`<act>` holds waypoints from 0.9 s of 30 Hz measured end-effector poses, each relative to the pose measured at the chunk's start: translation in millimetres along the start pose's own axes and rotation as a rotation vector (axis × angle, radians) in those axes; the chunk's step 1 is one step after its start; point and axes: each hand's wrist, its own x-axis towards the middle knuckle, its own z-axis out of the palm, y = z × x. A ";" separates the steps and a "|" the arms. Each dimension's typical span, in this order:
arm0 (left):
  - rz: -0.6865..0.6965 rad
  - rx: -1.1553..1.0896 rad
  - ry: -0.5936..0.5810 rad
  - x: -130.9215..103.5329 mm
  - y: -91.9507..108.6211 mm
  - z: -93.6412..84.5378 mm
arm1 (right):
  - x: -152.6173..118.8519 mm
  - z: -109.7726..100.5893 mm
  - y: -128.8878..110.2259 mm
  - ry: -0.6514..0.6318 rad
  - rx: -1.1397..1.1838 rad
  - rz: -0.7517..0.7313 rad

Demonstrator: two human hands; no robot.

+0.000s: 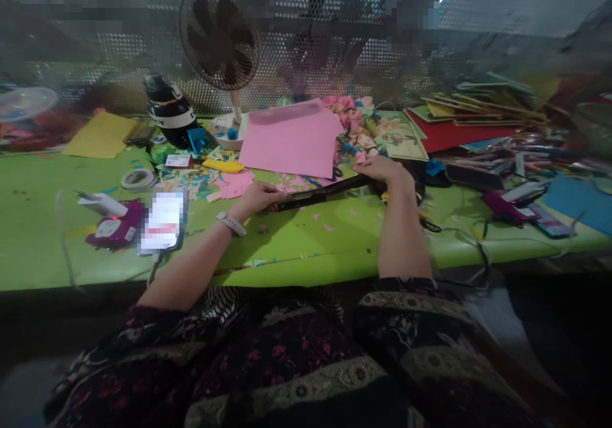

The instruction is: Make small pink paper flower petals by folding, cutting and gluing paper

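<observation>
A long, thin black object (325,193) lies slantwise over the green table (306,259), its right end farther back. My left hand (261,199), with a pale band on the wrist, has its fingers closed on the left end. At the other end, my right hand (380,169) is closed on the black object near dark items. Behind it rests a large pink sheet (289,140), its top edge curled. Pink scraps and small cut pieces are scattered around my left hand. Whether the black object is one piece or two I cannot tell.
A lit phone (163,221) lies left beside a purple device (115,227). Farther back stand a black bottle (172,112) and a fan (220,36). Pink paper flowers (351,118) are heaped behind the sheet. Stacked cards (482,106) and a dark phone (473,177) are at right.
</observation>
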 end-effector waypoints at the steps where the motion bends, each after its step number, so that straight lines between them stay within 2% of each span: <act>1: 0.003 -0.001 -0.004 0.4 -0.6 -0.1 | -0.3 -0.4 -0.1 0.011 0.004 0.009; 5: 0.025 -0.006 -0.014 0.4 -2.1 -0.7 | -5.2 -3.5 -2.5 0.118 0.047 0.018; 10: 0.032 -0.004 -0.019 -0.7 -2.4 -1.2 | -17.5 -12.2 -9.7 0.239 0.276 -0.002; 14: 0.034 0.000 -0.014 0.9 -4.6 -1.1 | -26.3 -17.4 -21.7 0.305 0.417 -0.090; 22: 0.052 0.047 -0.009 3.1 -6.1 -1.3 | -31.7 -16.9 -47.6 0.385 0.672 -0.366; 27: 0.019 0.049 0.012 4.5 -6.0 -0.5 | -37.2 -16.8 -57.8 0.297 0.845 -0.479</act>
